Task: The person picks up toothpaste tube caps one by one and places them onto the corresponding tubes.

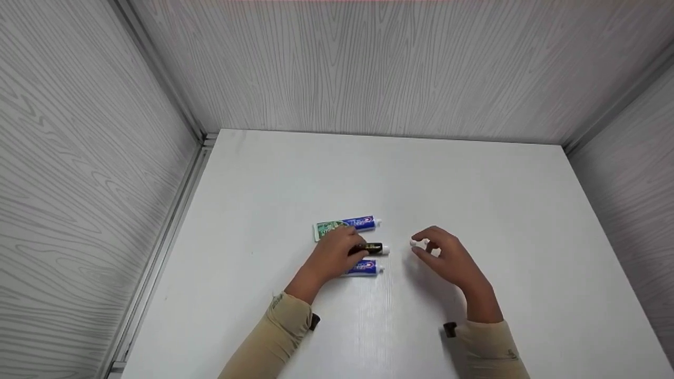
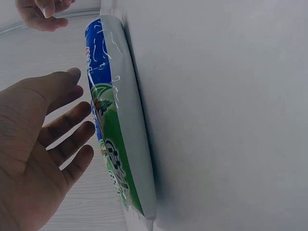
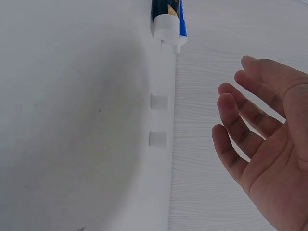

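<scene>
Three toothpaste tubes lie side by side on the table. The far tube (image 1: 361, 223) is blue and green, the middle one is a black tube (image 1: 374, 248) with a white cap, and the near one is another blue-and-green tube (image 2: 107, 91). Both blue-and-green tubes show bare nozzles. Over the black tube is my left hand (image 1: 337, 251), fingers relaxed and apart in the left wrist view; it hides part of the tubes. My right hand (image 1: 445, 255) hovers with loosely bent fingers beside two small white caps (image 3: 159, 102) on the table, holding nothing.
The white table (image 1: 274, 173) is bounded by grey wood-grain panels (image 1: 337, 68) at the back and both sides. A metal frame strip (image 1: 163, 242) runs along the left edge.
</scene>
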Demonstrator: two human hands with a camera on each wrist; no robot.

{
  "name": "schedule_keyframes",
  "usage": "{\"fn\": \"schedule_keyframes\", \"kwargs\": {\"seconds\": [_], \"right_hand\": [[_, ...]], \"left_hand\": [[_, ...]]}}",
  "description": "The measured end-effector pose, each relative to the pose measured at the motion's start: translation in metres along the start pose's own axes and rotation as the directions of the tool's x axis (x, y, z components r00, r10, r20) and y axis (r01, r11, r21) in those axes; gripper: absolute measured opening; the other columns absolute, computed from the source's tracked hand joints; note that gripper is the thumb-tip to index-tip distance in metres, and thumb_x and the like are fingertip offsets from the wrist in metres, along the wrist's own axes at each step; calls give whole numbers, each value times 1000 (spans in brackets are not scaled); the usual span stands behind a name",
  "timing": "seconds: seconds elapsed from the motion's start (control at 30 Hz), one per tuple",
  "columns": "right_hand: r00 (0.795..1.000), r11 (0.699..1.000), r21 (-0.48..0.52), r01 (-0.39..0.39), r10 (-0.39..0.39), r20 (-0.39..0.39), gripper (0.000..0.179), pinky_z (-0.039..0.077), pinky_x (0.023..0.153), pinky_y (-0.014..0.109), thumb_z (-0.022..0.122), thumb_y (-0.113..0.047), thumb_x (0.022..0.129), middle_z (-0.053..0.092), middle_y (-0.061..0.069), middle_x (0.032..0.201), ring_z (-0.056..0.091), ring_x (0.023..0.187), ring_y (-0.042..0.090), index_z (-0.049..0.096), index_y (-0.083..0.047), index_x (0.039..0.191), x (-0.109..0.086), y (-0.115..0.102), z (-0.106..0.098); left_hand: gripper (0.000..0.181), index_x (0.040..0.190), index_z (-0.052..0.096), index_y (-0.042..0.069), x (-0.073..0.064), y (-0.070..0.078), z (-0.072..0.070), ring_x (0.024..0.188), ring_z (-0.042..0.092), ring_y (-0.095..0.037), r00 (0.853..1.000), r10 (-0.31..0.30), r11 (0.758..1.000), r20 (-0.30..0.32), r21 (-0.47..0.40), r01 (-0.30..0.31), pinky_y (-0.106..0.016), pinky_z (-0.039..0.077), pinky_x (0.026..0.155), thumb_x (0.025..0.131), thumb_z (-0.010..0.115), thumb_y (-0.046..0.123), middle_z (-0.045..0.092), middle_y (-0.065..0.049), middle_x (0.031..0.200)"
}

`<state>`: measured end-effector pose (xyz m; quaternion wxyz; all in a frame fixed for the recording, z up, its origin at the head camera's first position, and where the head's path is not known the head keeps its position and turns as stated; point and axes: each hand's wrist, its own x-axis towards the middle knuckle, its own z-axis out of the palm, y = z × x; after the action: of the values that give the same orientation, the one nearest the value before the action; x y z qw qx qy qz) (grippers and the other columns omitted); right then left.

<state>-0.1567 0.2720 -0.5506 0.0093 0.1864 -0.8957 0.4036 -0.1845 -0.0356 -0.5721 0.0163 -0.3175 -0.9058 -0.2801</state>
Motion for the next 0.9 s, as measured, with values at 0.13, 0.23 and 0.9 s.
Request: {"fn": "schedule_keyframes", "kwargs": {"seconds": [0.13, 0.23, 0.9], "right_hand": [[1000, 1000, -13, -5, 5, -18, 23, 58, 84, 47, 79, -11, 97, 74, 11, 117, 67, 86, 14, 75, -8, 120, 0, 2, -1], [1000, 1000, -10, -12, 12, -22, 24, 58, 84, 52, 79, -9, 96, 73, 14, 117, 68, 86, 16, 74, -5, 120, 0, 4, -1], [987, 983, -103, -152, 146, -62, 31, 51, 74, 32, 80, -13, 95, 70, 12, 116, 65, 89, 23, 72, -5, 123, 5, 35, -3]], "left_hand": [[24, 112, 81, 12, -4, 2, 1, 93, 62, -17, 1000, -1, 999, 3, -41, 1, -38, 52, 86, 100, 77, 33, 71, -1, 103], [31, 115, 81, 12, -7, 2, 2, 96, 62, -17, 1000, 9, 998, 13, -56, -8, -39, 53, 88, 99, 77, 38, 71, -1, 106], [46, 118, 77, 9, -20, 4, 10, 98, 64, -20, 999, 13, 1000, 46, 2, -13, -43, 55, 89, 91, 84, 46, 73, -5, 110]]}}
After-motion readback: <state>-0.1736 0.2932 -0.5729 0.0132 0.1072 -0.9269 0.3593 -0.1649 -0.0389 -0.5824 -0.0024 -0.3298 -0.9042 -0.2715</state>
